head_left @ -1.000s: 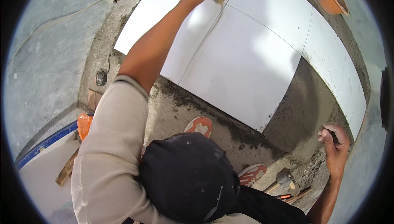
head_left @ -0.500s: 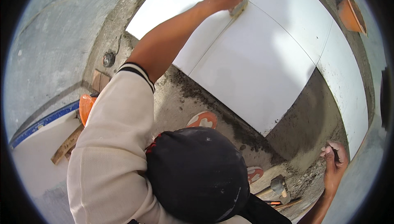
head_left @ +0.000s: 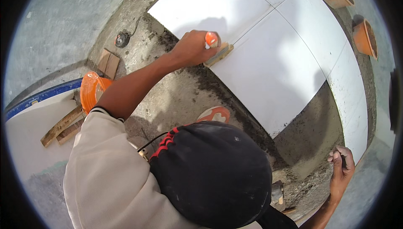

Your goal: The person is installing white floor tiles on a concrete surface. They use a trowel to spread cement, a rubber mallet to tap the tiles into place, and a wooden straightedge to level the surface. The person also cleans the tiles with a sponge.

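Note:
My left hand (head_left: pixel 191 48) is closed round the orange-tipped handle of a brush (head_left: pixel 220 54) with a wide, flat, yellowish-grey head. The brush head rests at the near-left edge of the white floor tiles (head_left: pixel 264 73), by the joint between two of them. On the far right, my right hand (head_left: pixel 343 162) hovers beside the long right-hand tile, its fingers curled in against the thumb. Whether a small thing is pinched there I cannot make out. Grey mortar (head_left: pixel 312 124) fills the bare patch between the tiles, left of that hand.
Two orange buckets (head_left: pixel 365 38) stand along the right wall. To the left lie a dark round device with a cord (head_left: pixel 122 39), wood pieces (head_left: pixel 63 124), an orange container (head_left: pixel 89 90) and a blue straightedge (head_left: pixel 46 92). A rounded black cloth shape (head_left: pixel 214 170) hides the lower middle, near a shoe (head_left: pixel 216 113).
My left hand has drawn the brush along the tile joint, toward me and leftward, to the tiles' near edge. My right hand has barely moved. The whole view has shifted slightly.

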Demonstrator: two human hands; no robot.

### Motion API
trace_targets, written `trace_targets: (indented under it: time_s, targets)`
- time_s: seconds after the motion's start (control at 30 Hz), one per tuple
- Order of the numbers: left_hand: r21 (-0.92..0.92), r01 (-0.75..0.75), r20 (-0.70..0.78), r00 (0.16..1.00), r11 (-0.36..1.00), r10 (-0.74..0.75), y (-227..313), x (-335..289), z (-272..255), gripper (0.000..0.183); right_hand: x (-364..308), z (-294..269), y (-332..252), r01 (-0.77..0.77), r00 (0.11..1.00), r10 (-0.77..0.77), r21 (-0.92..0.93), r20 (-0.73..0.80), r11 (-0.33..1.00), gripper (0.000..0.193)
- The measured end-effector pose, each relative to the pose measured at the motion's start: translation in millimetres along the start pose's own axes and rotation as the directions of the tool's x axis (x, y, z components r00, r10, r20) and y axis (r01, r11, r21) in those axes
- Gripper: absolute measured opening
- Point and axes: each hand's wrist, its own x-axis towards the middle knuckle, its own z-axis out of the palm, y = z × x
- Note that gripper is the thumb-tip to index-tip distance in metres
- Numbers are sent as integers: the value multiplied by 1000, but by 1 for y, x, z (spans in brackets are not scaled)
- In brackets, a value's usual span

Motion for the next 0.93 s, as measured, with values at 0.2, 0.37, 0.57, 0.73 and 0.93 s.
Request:
trace_targets:
  time_s: [0.2,0.37,0.57,0.73,0.93]
  targets:
    - [27,101,31,994,995,-102,-5,-50,-13,12,-6,1,-8,9,1000,-9,-21,-13,1000,20]
    - [3,201,112,973,980,-200,6,-91,-47,16,-4,4,-16,33,999,-33,-20,-3,999,18]
    - [-98,375,-193,902,922,-387,16,-183,-131,20,2,10,-20,28,1000,-28,-29,13,999,20]
    - [-91,409,-617,693,908,-374,-31,-289,-205,16,14,2,-10,15,1000,-15,-56,17,998,22]
    - [313,699,-710,622,642,-330,-137,-367,-222,33,36,-33,-10,88,987,-82,33,-141,996,23]
